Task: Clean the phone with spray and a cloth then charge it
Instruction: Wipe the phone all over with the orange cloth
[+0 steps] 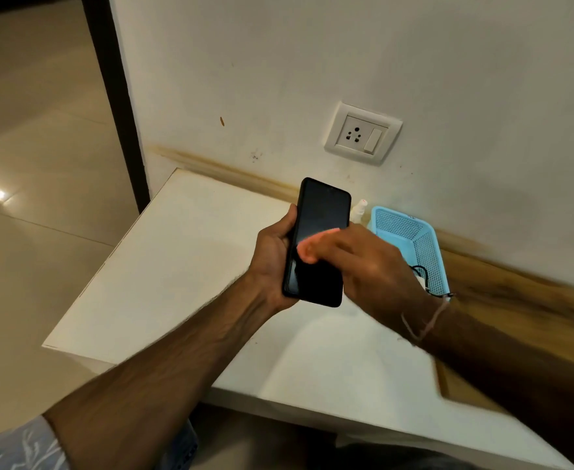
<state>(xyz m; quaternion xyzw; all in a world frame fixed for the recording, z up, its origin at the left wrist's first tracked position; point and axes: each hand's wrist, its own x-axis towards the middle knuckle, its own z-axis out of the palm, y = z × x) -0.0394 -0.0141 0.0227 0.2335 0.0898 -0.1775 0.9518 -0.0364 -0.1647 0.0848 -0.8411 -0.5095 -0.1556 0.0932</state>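
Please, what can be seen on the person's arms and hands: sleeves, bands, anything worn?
Both forearms are bare. The left hand wears nothing visible. Behind the right hand, which is motion-blurred, thin pale thread bands circle the wrist. At the lower left corner, light blue patterned fabric shows; whether it is a sleeve is unclear.

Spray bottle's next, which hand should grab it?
Right. The left hand grips the phone; the right hand holds nothing and is nearer the spray bottle beside the blue basket.
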